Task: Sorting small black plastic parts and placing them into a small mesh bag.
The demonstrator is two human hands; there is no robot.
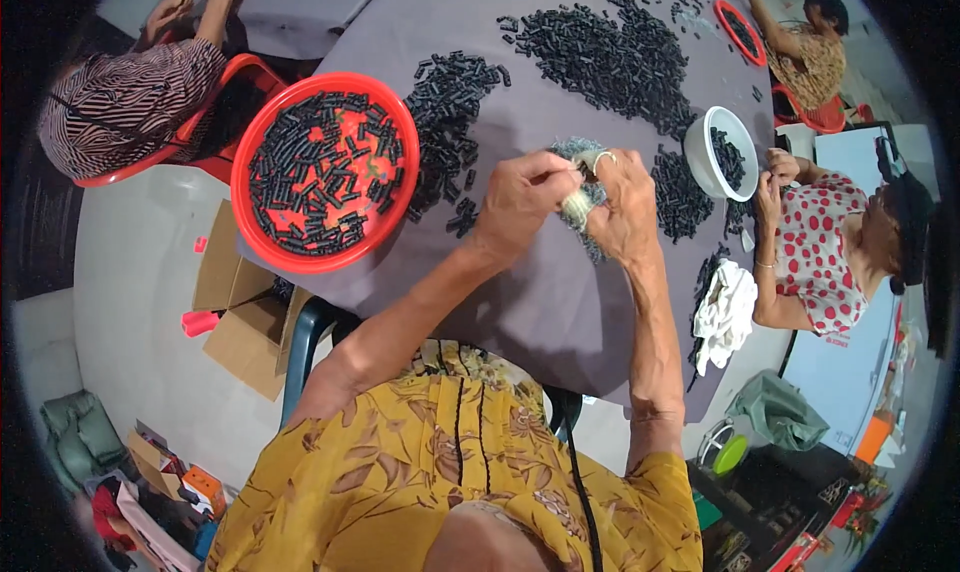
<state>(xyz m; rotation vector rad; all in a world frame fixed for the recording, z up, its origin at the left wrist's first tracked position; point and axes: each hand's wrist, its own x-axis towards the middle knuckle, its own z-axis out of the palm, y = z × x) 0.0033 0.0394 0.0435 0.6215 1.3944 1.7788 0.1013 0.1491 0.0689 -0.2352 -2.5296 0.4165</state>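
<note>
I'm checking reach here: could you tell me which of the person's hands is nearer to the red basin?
Left. The left hand lies just right of the red basin; the right hand is beyond it, farther right.

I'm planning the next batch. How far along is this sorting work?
Done, apparently: the red basin holds many small black tubes. In hand: left hand and right hand grip a pale blue-grey bundle together. Left: large loose black tube piles on the grey tablecloth.

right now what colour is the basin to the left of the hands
Red basin, filled with small black tubes; the head view shows it clearly.
</note>
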